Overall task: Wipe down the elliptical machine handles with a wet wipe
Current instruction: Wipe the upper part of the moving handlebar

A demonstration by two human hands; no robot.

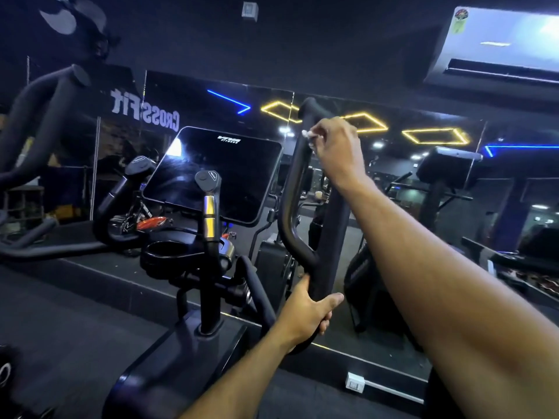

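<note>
Grasping the black handle [292, 189] at its fork, toward six o'clock, the left hand [305, 316] steadies it; the right hand [338, 146] pinches a white wet wipe [310, 137] against the handle's top, twelve o'clock.

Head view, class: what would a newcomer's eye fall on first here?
Two bare arms reach to the black handle at centre: the right hand presses a white wipe near its top, the left hand grips its base. Left of it, a dark console screen tilts back.

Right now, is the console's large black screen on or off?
Off, apparently: the large black console screen is dark, showing only glare and a small white logo near its top edge.
</note>
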